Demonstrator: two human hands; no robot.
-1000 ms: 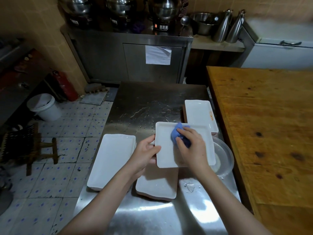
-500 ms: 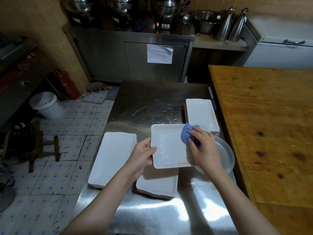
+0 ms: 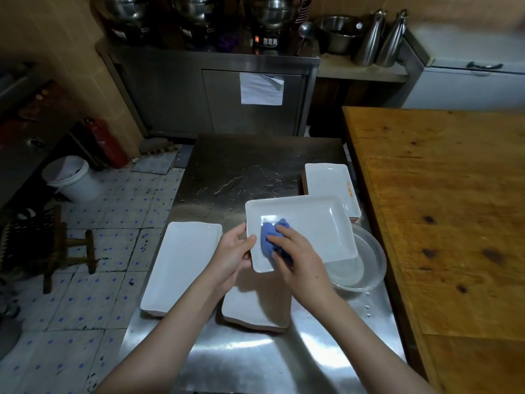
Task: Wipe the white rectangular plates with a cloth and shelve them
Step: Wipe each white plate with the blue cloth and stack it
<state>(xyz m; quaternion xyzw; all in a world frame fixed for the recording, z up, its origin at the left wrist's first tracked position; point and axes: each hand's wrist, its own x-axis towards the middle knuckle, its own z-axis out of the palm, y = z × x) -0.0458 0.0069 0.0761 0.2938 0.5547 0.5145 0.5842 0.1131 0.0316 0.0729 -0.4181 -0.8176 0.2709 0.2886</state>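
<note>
A white rectangular plate [image 3: 309, 226] is held face up above the steel table [image 3: 255, 166]. My left hand [image 3: 233, 250] grips its near left edge. My right hand [image 3: 295, 251] presses a crumpled blue cloth [image 3: 271, 237] onto the plate's left inner part. Another white plate [image 3: 179, 265] lies face down at the left of the table. A second face-down plate [image 3: 252, 311] lies under my arms, partly hidden. A stack of white plates [image 3: 326, 183] with an orange mark sits at the table's far right.
A clear round bowl [image 3: 366, 263] with water sits right of the held plate. A wooden table [image 3: 440, 209] borders the right side. A steel cabinet [image 3: 221, 95] with pots stands behind. A white bucket [image 3: 69, 177] and a wooden stool [image 3: 65, 251] are on the tiled floor at left.
My right hand has slid the blue cloth from the plate's right side to its left inner part. The plate now shows its hollow face, tilted slightly toward me.
</note>
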